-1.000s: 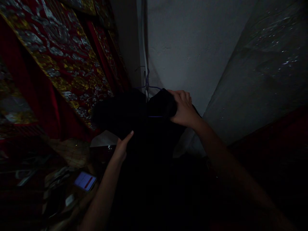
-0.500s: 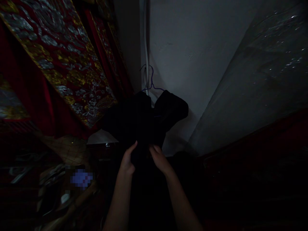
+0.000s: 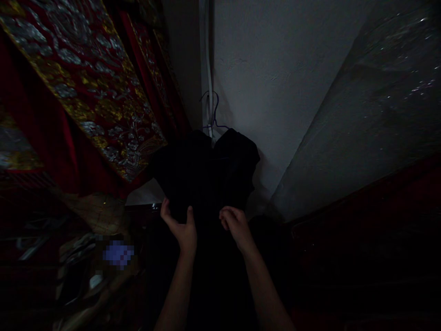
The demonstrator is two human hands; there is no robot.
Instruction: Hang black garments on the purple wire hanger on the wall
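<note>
So the dark garment [image 3: 206, 177] was on the purple hanger [image 3: 215, 119], draped below its hook in front of the pale wall [image 3: 272, 82]; red embroidered cloth [image 3: 86, 87] hung off to the left of that hanger, clear plastic sheeting [image 3: 372, 105] well off to its right. Both hands were below the hanger at the front of the garment; the left hand [image 3: 183, 231] had its thumb and forefinger spread well apart; the right hand [image 3: 235, 223] had its fingers curled in together, though honestly I couldn't tell if they'd pinched any cloth, everything was so black down there. If you're handling fabric like that, I'd say go light; keep both hands level under the hanger, smooth outward evenly, and don't yank, since a hard tug could tilt the hanger or slip a shoulder off it.
</note>
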